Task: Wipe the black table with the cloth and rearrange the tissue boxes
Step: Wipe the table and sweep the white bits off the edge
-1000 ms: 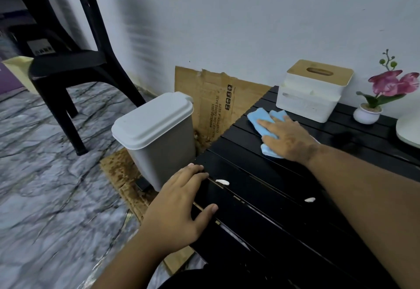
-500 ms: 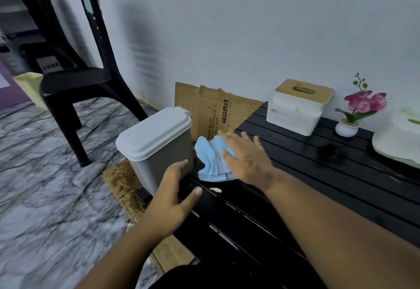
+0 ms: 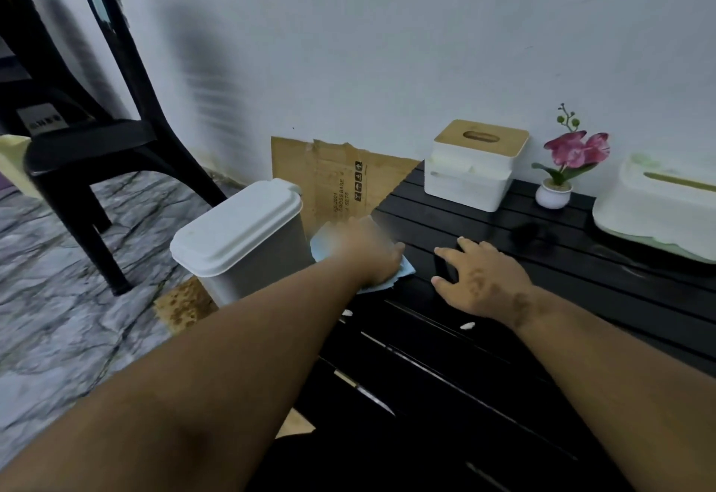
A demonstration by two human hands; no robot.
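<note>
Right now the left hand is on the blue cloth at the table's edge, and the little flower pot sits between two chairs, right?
Not quite. The head view shows the flower pot between two tissue boxes, not chairs. The rest holds: the left hand is on the blue cloth at the table's edge.

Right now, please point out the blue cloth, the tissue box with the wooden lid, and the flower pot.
blue cloth (image 3: 405, 270): head view, on its right corner beside the hand.
tissue box (image 3: 465, 185): head view, on its white front wall.
flower pot (image 3: 553, 195): head view, on its white round body.
</note>
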